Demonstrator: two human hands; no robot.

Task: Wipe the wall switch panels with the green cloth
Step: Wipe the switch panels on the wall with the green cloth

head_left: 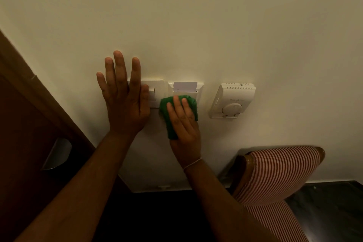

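Note:
Two white panels sit side by side on the cream wall. My left hand (123, 96) lies flat with fingers spread over the left half of the left switch panel (156, 92). The right panel is a key-card holder (198, 89) with a white card (185, 86) standing in its top slot. My right hand (183, 124) presses the folded green cloth (167, 112) against the lower part of the card holder and the wall just below it. The cloth hides the holder's bottom edge.
A white thermostat (231, 100) with a round dial is mounted to the right of the panels. A dark wooden door (29, 124) with a metal handle (57, 153) stands at the left. A red-and-white striped chair (275, 175) is at the lower right, above a dark floor.

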